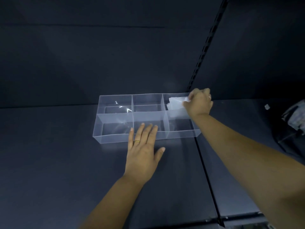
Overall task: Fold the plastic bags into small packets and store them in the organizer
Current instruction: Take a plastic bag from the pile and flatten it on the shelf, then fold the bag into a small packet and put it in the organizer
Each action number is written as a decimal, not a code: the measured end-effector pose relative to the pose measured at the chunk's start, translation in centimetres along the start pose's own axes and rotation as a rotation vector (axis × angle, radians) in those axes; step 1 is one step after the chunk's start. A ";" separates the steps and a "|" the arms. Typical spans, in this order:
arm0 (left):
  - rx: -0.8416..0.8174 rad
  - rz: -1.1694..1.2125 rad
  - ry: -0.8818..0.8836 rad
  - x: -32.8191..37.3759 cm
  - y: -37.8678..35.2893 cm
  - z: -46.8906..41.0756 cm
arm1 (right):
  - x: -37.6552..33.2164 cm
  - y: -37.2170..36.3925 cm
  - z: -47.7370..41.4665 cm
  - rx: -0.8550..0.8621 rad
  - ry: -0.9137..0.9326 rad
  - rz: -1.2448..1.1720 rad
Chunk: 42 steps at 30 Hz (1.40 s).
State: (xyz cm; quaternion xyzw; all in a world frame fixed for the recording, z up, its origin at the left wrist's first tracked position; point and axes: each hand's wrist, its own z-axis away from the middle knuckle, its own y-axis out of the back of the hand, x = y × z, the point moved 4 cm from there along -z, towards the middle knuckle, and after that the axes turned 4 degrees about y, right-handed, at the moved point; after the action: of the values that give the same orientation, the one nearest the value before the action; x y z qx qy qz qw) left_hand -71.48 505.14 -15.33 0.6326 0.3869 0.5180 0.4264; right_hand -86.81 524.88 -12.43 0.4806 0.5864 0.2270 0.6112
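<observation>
Right now my left hand [143,151] lies flat and spread, fingers resting against the near wall of the clear organizer [115,138], gripping nothing. That organizer sits on a dark shelf [49,162] and is split into six compartments, three along the back and three along the front. My right hand [198,103] reaches over its far right corner, fingers pinched on a folded white plastic bag [175,104]. The bag sits in the back right compartment, tilted, its lower edge down inside. More crumpled plastic [295,118] lies well apart at the shelf's right edge, partly out of view.
</observation>
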 end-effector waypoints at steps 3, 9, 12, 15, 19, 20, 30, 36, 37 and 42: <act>-0.013 0.006 0.006 0.0 -0.1 -0.1 | 0.4 -0.7 -0.1 -0.156 -0.042 -0.037; -0.024 0.056 0.022 0.2 0.5 -0.1 | 0.2 -1.4 -0.9 -0.471 -0.213 0.046; -0.010 0.144 0.044 0.3 1.6 1.0 | 0.0 -0.5 -0.1 -0.445 -0.181 -0.077; -0.003 0.169 0.083 -0.5 2.4 4.4 | 0.2 1.9 2.6 -0.307 -0.086 -0.288; -0.092 0.063 0.239 -3.2 1.4 11.0 | -0.7 6.4 12.8 -0.059 0.162 -0.462; -0.109 0.051 0.297 -4.0 1.0 12.8 | -0.9 7.0 16.7 -0.036 0.250 -0.483; -0.241 0.012 0.365 -6.6 -0.3 20.7 | 7.5 -2.9 46.4 -1.097 -0.182 -0.093; -0.359 0.018 0.347 -7.2 -0.4 20.5 | 4.9 -4.9 47.9 -0.970 -0.297 -0.236; -0.371 0.021 0.343 -7.2 -0.4 20.4 | 4.7 -4.9 47.4 -0.920 -0.331 -0.281; -0.405 0.074 0.352 -7.6 -0.5 20.3 | 3.4 -1.1 41.9 -0.846 -0.287 -0.515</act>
State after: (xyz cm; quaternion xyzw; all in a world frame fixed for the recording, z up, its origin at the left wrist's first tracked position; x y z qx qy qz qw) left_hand -52.73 495.45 -20.33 0.4482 0.3203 0.7022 0.4511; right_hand -47.21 513.80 -21.40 0.0576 0.4530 0.2181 0.8625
